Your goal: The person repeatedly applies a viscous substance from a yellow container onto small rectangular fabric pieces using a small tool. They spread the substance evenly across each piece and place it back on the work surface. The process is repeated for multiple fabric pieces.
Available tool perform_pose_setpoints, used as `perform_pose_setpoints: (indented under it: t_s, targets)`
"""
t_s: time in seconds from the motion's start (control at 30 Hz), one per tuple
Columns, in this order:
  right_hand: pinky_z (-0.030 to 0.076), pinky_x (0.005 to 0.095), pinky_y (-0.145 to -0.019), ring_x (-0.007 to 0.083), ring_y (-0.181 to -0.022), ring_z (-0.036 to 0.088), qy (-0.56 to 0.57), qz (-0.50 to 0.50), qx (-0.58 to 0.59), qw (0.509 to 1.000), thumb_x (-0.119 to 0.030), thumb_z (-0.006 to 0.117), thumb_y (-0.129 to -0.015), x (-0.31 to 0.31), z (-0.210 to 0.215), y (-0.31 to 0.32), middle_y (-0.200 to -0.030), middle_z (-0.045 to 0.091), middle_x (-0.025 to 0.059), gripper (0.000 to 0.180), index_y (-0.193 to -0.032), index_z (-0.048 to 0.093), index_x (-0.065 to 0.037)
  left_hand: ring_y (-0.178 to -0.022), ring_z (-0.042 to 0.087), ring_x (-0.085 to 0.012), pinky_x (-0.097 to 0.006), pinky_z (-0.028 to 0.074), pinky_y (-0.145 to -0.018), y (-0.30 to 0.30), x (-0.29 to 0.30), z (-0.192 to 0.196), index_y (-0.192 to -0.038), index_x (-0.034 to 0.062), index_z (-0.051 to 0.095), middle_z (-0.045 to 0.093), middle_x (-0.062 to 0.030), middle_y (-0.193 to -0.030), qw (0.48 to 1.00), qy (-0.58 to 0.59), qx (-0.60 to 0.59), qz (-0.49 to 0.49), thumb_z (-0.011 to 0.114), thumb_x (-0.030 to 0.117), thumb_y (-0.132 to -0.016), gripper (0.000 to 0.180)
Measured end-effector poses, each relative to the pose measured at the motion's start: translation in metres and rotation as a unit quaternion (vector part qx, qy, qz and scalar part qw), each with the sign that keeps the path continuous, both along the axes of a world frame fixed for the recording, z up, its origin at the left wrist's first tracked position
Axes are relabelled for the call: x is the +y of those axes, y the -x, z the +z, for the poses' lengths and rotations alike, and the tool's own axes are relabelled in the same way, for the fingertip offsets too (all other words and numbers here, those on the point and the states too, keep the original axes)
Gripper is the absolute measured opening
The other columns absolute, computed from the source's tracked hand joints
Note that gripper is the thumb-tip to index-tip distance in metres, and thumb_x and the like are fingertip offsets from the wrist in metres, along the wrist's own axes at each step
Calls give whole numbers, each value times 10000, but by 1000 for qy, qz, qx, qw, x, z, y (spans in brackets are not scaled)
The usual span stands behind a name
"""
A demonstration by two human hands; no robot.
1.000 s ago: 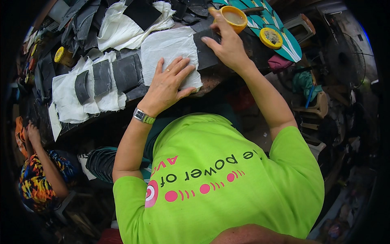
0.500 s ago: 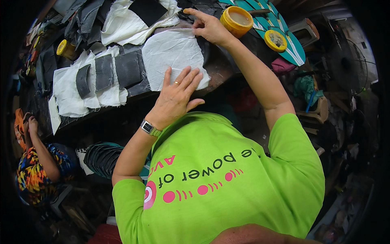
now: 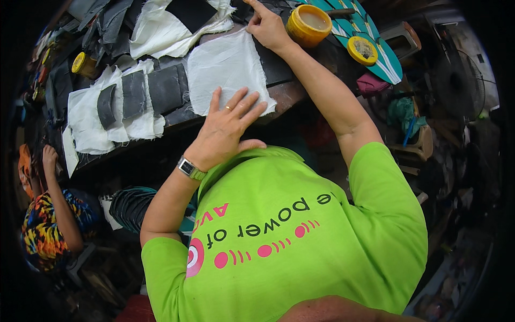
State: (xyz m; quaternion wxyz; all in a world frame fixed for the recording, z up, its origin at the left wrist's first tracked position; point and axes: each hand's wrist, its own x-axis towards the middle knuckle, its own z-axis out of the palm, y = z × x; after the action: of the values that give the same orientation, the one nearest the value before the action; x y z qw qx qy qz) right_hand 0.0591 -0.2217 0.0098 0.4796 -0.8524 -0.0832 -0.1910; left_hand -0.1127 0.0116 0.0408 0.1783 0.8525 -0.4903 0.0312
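My left hand (image 3: 230, 121) lies flat with spread fingers on the near edge of a white cloth piece (image 3: 222, 67), a ring and a wristwatch on that arm. At the cloth's far right corner, my right hand (image 3: 270, 31) pinches the fabric between thumb and curled fingers. Its index finger points away, the tip smeared yellowish. Close by on the right stands an open yellow tub (image 3: 309, 27) of pale paste. Left of the cloth, dark grey pieces (image 3: 167, 88) lie on more white cloth (image 3: 88, 115).
Dark scraps (image 3: 115, 24) and another white cloth (image 3: 155, 32) cover the table's far side. At right are teal sole-shaped pieces (image 3: 386, 59) with a yellow lid (image 3: 362, 51) on them. A second yellow tub (image 3: 84, 64) sits far left. Another person (image 3: 53, 225) is at lower left.
My right hand has moved slightly farther away and left, and the cloth's far right corner is drawn out with it, its surface flatter. My left hand stays resting near the front edge.
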Motion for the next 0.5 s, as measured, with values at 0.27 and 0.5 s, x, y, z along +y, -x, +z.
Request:
perform_pose_setpoints:
  t_s: [0.27,0.5]
  targets:
    - [512,300,-681,143,-691,613,-34,9,26,999,36,603,-802,-9,2,17,-755,640,65,695,-1474,471,-78,-1191,580,-247,-484,360,-1104,-43,-22,9,-1227,99,642,666,-116,-1141,973,150,156,82,659,332,-952,360]
    - [500,256,-553,133,-579,597,-198,32,87,976,43,589,-835,-13,-9,-3,-719,623,57,677,-1483,446,-88,-1457,332,-354,-538,228,-1188,-71,-48,-27,-1515,91,402,372,-187,-1568,988,33,-69,135,579,546,-949,748]
